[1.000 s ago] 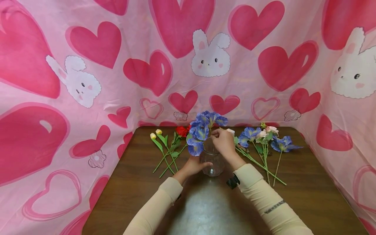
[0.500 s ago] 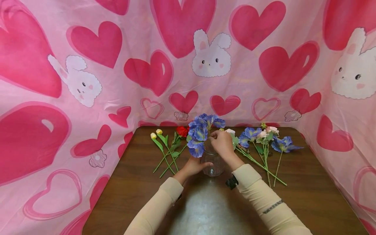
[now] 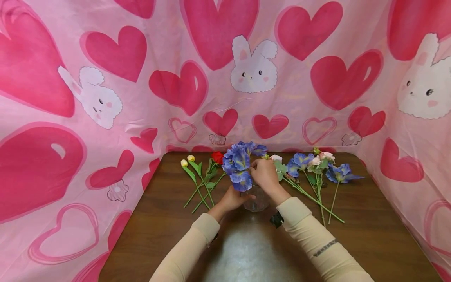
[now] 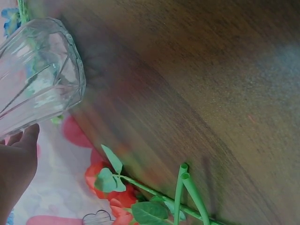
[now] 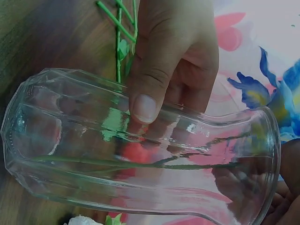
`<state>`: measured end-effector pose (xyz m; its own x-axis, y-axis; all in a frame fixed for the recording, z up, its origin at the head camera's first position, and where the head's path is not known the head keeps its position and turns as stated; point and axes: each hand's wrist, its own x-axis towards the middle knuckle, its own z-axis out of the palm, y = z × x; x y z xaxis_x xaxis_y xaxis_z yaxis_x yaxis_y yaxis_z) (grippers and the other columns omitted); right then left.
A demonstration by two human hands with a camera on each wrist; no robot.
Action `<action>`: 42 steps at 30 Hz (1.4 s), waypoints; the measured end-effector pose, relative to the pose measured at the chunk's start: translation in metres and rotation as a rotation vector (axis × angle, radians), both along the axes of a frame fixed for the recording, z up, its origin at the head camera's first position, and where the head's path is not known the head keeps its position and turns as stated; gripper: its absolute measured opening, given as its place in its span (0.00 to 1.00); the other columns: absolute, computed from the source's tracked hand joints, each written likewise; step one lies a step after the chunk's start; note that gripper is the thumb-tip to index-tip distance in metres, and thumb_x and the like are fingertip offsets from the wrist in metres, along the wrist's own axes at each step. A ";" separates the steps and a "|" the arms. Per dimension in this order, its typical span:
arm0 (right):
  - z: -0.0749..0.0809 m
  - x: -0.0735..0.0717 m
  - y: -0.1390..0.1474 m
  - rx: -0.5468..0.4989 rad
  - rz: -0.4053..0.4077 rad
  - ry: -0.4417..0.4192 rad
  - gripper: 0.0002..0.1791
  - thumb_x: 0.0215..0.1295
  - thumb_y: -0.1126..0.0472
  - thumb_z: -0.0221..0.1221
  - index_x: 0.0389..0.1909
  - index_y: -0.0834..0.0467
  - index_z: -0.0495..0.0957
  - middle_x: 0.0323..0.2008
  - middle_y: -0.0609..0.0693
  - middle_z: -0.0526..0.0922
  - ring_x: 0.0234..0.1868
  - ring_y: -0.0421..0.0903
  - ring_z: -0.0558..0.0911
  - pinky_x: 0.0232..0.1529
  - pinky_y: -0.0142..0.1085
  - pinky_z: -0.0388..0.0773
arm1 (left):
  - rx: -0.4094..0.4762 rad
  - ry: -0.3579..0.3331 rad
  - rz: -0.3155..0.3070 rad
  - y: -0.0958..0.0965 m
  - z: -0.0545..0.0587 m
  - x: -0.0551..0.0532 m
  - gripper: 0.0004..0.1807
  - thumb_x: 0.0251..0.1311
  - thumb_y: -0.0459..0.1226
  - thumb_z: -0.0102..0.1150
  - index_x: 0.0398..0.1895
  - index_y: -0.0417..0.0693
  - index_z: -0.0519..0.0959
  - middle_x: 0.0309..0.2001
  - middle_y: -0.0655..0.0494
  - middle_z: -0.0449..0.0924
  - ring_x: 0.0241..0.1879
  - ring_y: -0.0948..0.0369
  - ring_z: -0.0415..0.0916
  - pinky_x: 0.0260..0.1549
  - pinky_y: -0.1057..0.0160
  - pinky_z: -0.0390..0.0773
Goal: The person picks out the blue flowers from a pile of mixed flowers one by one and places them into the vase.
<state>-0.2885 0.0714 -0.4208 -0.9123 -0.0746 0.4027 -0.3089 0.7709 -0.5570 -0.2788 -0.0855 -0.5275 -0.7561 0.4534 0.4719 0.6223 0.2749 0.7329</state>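
Observation:
A clear glass vase (image 3: 257, 203) stands upright on the wooden table, and my left hand (image 3: 230, 199) grips its left side. In the right wrist view, the left thumb and fingers (image 5: 144, 107) lie round the vase's body. My right hand (image 3: 266, 175) is at the vase's mouth, pinching the stem of a blue artificial iris (image 3: 239, 162). A thin green stem (image 5: 140, 165) runs down inside the glass nearly to the bottom. The blue blossoms lean over the left of the rim, hiding part of it. Fingertips of the right hand are partly hidden behind the blossoms.
Yellow tulips (image 3: 184, 163) and red flowers (image 3: 217, 157) lie left of the vase on the brown table (image 3: 162, 219). To the right lie pale pink roses (image 3: 327, 156) and more blue irises (image 3: 341, 173). A pink heart-patterned cloth (image 3: 218, 94) hangs behind.
My right hand and the blue iris have moved down and slightly left, the stem going deeper into the vase. The left hand has stayed in place on the glass.

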 end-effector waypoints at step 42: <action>-0.002 0.001 -0.004 0.093 -0.001 -0.074 0.06 0.48 0.67 0.65 0.27 0.66 0.81 0.26 0.64 0.83 0.31 0.63 0.82 0.30 0.55 0.76 | 0.014 -0.222 -0.047 0.000 0.038 0.018 0.41 0.53 0.29 0.70 0.69 0.35 0.60 0.64 0.45 0.67 0.61 0.55 0.66 0.60 0.57 0.67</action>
